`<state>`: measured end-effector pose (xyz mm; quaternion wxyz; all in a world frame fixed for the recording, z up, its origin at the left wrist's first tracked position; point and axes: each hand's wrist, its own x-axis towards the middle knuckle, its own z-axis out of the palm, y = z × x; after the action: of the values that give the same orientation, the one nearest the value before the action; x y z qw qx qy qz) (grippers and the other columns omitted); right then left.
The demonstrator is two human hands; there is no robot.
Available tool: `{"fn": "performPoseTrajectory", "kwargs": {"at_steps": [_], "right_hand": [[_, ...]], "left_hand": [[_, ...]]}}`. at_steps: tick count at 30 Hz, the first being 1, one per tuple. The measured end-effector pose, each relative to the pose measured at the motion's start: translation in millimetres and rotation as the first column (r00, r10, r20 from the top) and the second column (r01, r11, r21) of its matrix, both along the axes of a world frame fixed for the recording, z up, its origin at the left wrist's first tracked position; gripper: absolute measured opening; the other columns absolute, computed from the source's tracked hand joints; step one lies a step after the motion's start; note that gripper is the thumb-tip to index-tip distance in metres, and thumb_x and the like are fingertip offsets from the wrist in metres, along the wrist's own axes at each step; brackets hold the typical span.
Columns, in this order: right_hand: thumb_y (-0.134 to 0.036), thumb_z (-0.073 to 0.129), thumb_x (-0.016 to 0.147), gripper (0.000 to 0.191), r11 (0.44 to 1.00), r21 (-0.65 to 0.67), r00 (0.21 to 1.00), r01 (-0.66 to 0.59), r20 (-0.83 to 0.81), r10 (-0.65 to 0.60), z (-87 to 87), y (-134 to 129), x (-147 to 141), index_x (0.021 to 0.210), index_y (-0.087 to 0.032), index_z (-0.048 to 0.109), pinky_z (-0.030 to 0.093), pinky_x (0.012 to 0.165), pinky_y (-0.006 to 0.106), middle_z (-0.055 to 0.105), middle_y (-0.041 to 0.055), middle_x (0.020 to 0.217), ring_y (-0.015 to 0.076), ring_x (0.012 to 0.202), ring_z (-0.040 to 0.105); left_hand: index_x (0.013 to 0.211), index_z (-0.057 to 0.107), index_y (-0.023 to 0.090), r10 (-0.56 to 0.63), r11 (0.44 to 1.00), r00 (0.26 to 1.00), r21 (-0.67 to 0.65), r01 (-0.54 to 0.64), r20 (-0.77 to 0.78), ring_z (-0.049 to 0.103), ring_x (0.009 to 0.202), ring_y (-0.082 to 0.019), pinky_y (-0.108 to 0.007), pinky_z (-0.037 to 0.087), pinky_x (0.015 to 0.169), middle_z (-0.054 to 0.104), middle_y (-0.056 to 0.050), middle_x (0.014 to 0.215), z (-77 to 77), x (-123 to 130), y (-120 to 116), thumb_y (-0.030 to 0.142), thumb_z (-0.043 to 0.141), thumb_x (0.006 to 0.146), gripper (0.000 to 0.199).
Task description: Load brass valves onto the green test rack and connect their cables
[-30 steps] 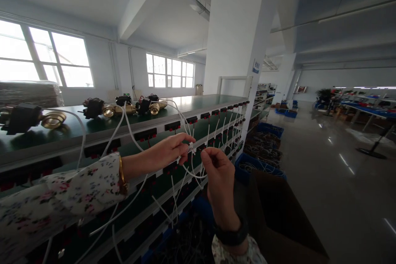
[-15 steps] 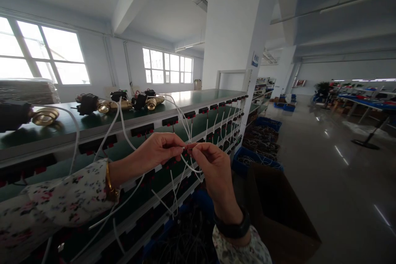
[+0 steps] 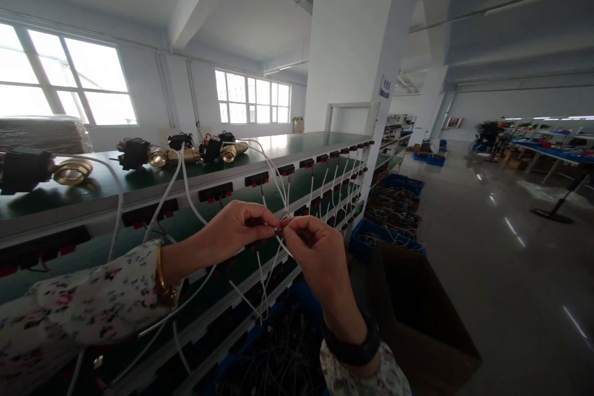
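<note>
My left hand is pinched at the end of a thin white cable, its fingertips meeting those of my right hand. My right hand pinches thin wires at the same spot, in front of the shelf edge. White cables hang down behind the fingers from brass valves with black housings on the green shelf top. Black terminal blocks with red parts line the shelf edges. The fingers hide most of the wire ends.
An open cardboard box stands at the lower right. Blue crates of cables line the floor beside the shelf, with another crate below my hands. A white pillar rises behind.
The fingertips have shifted slightly and come closer together over the wires. The white cable loop below them is less visible. The view has moved slightly.
</note>
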<state>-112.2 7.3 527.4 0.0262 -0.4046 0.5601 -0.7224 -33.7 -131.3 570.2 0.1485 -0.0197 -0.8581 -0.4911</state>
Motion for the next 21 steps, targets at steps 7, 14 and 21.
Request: {"fn": "performPoseTrajectory", "kwargs": {"at_steps": [7, 14, 21], "right_hand": [[-0.016, 0.056, 0.071, 0.006, 0.999, 0.029, 0.999, 0.035, -0.028, -0.035, 0.9, 2.9, 4.6, 0.066, -0.017, 0.06, 0.05, 0.066, 0.026, 0.066, 0.0026, 0.075, 0.0147, 0.071, 0.061], [-0.016, 0.056, 0.071, 0.006, 0.993, 0.075, 0.991, 0.092, -0.1, -0.084, 0.0, 4.5, 8.9, 0.067, -0.017, 0.06, 0.049, 0.063, 0.026, 0.066, 0.0034, 0.074, 0.0152, 0.068, 0.061], [-0.019, 0.058, 0.074, 0.006, 0.998, 0.036, 0.996, 0.057, -0.076, -0.054, -12.4, 3.2, 8.4, 0.07, -0.018, 0.063, 0.05, 0.067, 0.027, 0.066, 0.0044, 0.081, 0.0165, 0.074, 0.061]], "left_hand": [[0.075, 0.064, 0.014, -0.001, 0.999, 1.0, -0.05, 0.001, -0.003, 0.055, 0.068, -0.013, -0.026, 0.044, 0.068, 0.06, -0.001, 0.071, -3.2, 3.2, 2.0, 0.027, 0.058, 0.072, 0.014], [0.073, 0.064, 0.014, 0.049, 0.986, 0.999, -0.159, -0.051, -0.013, 0.054, 0.067, -0.012, -0.024, 0.043, 0.065, 0.06, 0.0, 0.07, -0.7, 6.6, 8.4, 0.022, 0.058, 0.072, 0.01], [0.072, 0.065, 0.015, 0.075, 0.954, 0.996, -0.285, -0.087, -0.053, 0.055, 0.067, -0.011, -0.022, 0.042, 0.064, 0.061, 0.001, 0.072, -4.3, 6.6, 10.2, 0.014, 0.058, 0.075, 0.008]]}}
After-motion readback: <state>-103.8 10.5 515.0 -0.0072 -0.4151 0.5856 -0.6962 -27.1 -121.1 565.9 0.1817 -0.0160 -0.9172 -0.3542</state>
